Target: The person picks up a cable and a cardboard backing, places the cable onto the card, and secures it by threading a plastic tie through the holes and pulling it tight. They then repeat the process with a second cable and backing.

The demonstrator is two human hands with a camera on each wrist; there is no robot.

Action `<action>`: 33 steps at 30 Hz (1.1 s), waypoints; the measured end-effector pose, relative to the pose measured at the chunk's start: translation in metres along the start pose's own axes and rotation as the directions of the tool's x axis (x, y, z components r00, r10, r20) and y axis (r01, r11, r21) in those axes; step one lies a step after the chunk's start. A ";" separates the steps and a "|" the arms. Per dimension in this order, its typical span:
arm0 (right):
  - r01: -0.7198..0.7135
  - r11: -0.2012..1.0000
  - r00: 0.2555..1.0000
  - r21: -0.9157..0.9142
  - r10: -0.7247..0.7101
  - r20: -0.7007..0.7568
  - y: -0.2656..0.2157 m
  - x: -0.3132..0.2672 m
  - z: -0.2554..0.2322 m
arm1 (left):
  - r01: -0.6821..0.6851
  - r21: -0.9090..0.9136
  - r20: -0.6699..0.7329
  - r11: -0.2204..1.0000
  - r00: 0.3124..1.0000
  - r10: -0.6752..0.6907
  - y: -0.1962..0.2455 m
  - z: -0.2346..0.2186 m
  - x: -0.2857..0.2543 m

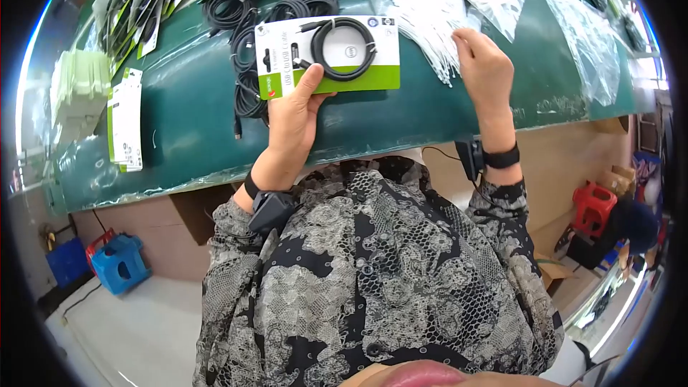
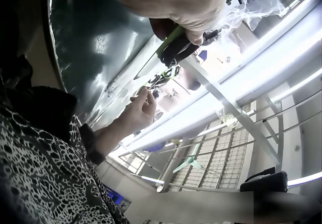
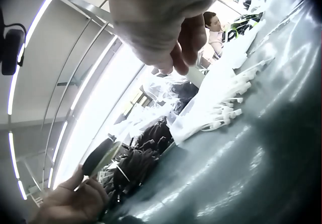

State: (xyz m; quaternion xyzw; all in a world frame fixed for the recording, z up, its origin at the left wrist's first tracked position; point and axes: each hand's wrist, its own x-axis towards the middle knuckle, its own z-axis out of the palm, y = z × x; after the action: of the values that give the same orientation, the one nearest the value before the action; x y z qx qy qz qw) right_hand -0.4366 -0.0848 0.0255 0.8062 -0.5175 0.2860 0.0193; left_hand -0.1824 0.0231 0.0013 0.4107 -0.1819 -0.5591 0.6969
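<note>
In the head view my left hand (image 1: 292, 118) grips a white and green cable card (image 1: 390, 46) by its lower left corner, thumb on the front. A coiled black USB cable (image 1: 364, 64) lies against the card's face. My right hand (image 1: 489, 75) is raised beside a heap of white cable ties (image 1: 430, 18), its fingers curled in and thumb close to the forefinger. No thing shows between those fingers. In the right wrist view the right hand (image 3: 163, 25) hangs over the ties (image 3: 221, 111), while the left hand (image 3: 75, 201) holds the card farther off.
Bundles of black cables (image 1: 240, 11) lie behind the card on the green table (image 1: 190, 140). Carded cables (image 1: 136, 14) are piled at the far left, above blank-looking cards (image 1: 125, 122). Clear plastic bags (image 1: 584, 43) lie to the right. Blue (image 1: 120, 264) and red stools (image 1: 593, 208) stand below.
</note>
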 end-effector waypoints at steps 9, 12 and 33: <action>-0.203 0.593 0.977 0.779 0.180 0.118 -0.050 -0.024 -0.015 | 0.112 -0.388 -0.014 0.915 0.992 -0.128 0.009 0.006 0.017; -0.252 0.531 0.967 0.809 0.120 0.223 -0.072 -0.026 -0.010 | 0.283 -0.552 0.112 0.785 0.957 -0.266 0.017 0.004 0.022; 0.407 0.794 0.899 0.452 -0.262 -0.350 -0.146 0.013 -0.007 | 0.526 -0.849 0.485 0.049 0.813 -0.322 0.057 0.020 0.006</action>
State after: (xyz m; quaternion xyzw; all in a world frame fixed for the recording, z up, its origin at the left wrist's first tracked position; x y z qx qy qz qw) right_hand -0.3127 -0.0254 0.0765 0.8142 -0.2622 0.5125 -0.0759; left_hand -0.1595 0.0124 0.0563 -0.1311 0.2814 -0.7547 0.5780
